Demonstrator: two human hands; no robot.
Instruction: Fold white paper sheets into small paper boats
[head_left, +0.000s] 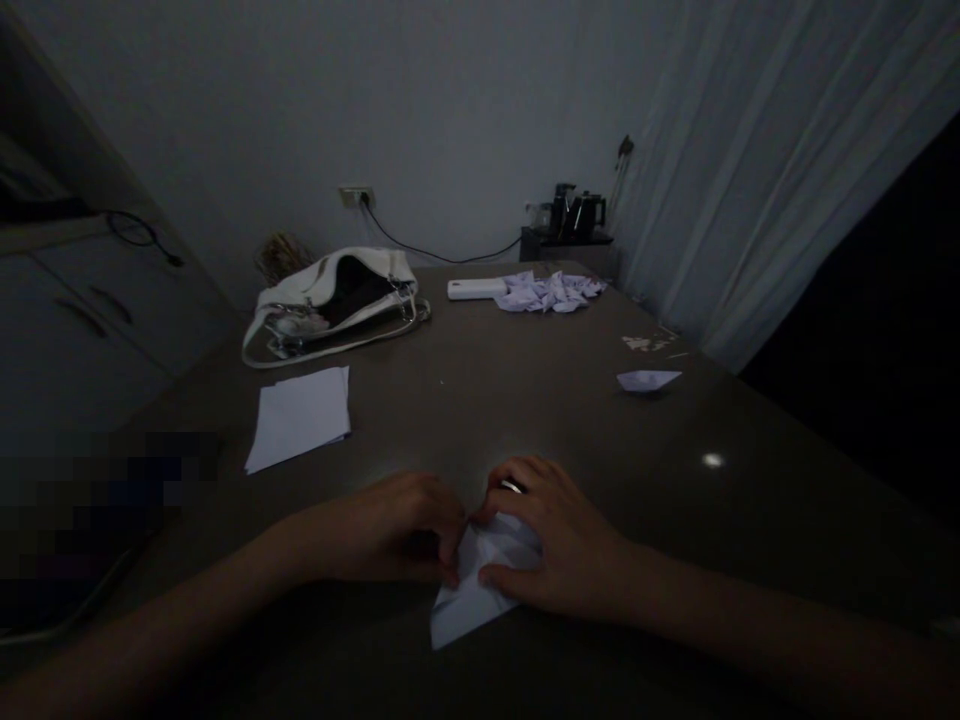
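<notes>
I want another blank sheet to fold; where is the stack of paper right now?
The stack of paper lies on the table's left side, just in front of the white handbag and beyond the left hand.

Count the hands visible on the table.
2: the left hand and right hand both press on the folded paper at the table's near edge.

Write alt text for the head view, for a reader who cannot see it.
Both hands, left hand and right hand, press a partly folded white paper onto a dark table in a dim room. Farther off lie a paper stack, a white handbag and a pile of folded papers.
</notes>
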